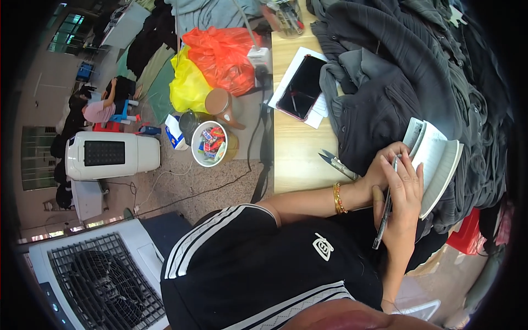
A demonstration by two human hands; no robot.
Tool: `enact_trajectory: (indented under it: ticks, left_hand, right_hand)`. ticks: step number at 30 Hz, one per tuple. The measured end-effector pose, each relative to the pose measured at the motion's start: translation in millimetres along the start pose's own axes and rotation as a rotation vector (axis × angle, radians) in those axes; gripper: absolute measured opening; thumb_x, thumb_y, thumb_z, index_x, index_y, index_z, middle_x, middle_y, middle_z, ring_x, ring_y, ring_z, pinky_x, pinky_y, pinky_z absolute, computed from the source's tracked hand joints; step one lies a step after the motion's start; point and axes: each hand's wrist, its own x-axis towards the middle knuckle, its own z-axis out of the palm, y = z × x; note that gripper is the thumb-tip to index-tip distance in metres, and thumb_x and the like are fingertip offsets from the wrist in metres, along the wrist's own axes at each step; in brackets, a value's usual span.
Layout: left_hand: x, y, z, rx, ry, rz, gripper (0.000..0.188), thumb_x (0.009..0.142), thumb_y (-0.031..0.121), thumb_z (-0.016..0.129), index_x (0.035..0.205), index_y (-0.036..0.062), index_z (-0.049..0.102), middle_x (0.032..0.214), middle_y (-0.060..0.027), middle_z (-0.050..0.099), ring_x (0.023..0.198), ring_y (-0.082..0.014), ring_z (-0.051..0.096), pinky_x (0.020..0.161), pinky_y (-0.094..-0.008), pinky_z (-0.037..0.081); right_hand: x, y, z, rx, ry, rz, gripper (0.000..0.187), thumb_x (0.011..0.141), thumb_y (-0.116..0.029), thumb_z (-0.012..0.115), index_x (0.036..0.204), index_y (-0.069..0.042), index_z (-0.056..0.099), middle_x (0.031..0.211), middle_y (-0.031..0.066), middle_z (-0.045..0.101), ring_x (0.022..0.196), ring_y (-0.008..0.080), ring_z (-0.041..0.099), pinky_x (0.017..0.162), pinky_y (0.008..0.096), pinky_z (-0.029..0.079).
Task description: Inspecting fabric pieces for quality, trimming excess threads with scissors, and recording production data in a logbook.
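Note:
My right hand [406,192] is closed around a dark pen [389,206], which slants down through its fingers. Just beside and partly behind it is my left hand [382,168], with a gold and red beaded bracelet [340,199] on the wrist. Its fingers curl at the near edge of an open notebook [437,165] and seem to grip it; the right hand hides part of them. The notebook's pages fan out, tilted over dark grey garments [379,110]. On the wooden table [297,165], close to my left wrist, lie thread snips [336,164] with pointed blades.
A phone [302,85] rests on white paper beside the garments. Left of the table stand a white tub of wrapped sweets [210,144], a brown-lidded jar [220,102] and red [225,58] and yellow [187,82] bags. Cables cross the floor. Another person [102,110] sits far left.

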Motion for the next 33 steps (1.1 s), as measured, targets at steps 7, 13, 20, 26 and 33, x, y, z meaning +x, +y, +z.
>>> enact_trajectory:
  ticks: [7, 13, 20, 26, 33]
  left_hand:
    - [5, -1, -4, 0.037, 0.026, 0.057, 0.012, 0.096, 0.015, 0.060, 0.095, 0.0045, 0.055, 0.086, 0.0007, 0.057, 0.080, -0.0063, 0.054, 0.069, -0.0241, 0.047]
    - [2, 10, 0, 0.014, 0.009, 0.014, 0.013, 0.097, 0.017, 0.060, 0.093, 0.0058, 0.054, 0.085, 0.0017, 0.054, 0.080, -0.0051, 0.052, 0.069, -0.0234, 0.046]
    - [-2, 12, 7, -0.048, -0.053, 0.040, 0.013, 0.095, 0.019, 0.058, 0.096, 0.0071, 0.053, 0.090, 0.0009, 0.054, 0.086, -0.0057, 0.052, 0.073, -0.0242, 0.046]
    - [-2, 40, 0, 0.049, 0.110, -0.059, 0.014, 0.098, 0.019, 0.056, 0.102, 0.0050, 0.058, 0.096, -0.0019, 0.063, 0.088, -0.0086, 0.059, 0.075, -0.0245, 0.049]
    - [3, 31, 7, -0.216, 0.122, -0.175, 0.010, 0.097, 0.011, 0.064, 0.102, 0.0025, 0.060, 0.098, -0.0041, 0.067, 0.087, -0.0058, 0.060, 0.078, -0.0217, 0.048]
  right_hand:
    - [4, 0, 3, -0.014, -0.011, -0.009, 0.053, 0.079, 0.001, 0.066, 0.131, -0.003, 0.058, 0.134, 0.0172, 0.058, 0.136, 0.0370, 0.045, 0.117, 0.0541, 0.022]
    - [2, -5, 1, -0.032, 0.014, 0.032, 0.050, 0.081, -0.004, 0.065, 0.131, -0.009, 0.060, 0.133, 0.0161, 0.058, 0.134, 0.0362, 0.046, 0.117, 0.0556, 0.023]
    - [-7, 3, -2, -0.072, 0.003, 0.048, 0.051, 0.080, -0.005, 0.066, 0.131, -0.005, 0.059, 0.134, 0.0161, 0.058, 0.137, 0.0361, 0.044, 0.118, 0.0541, 0.022]
    - [-7, 8, -9, -0.201, 0.147, 0.055, 0.049, 0.080, -0.019, 0.075, 0.128, -0.015, 0.064, 0.132, 0.0065, 0.062, 0.134, 0.0288, 0.049, 0.117, 0.0539, 0.020]
    - [-49, 61, -29, -0.234, 0.483, 0.232, 0.056, 0.073, -0.009, 0.078, 0.127, -0.012, 0.063, 0.121, 0.0125, 0.065, 0.123, 0.0371, 0.055, 0.107, 0.0496, 0.039]
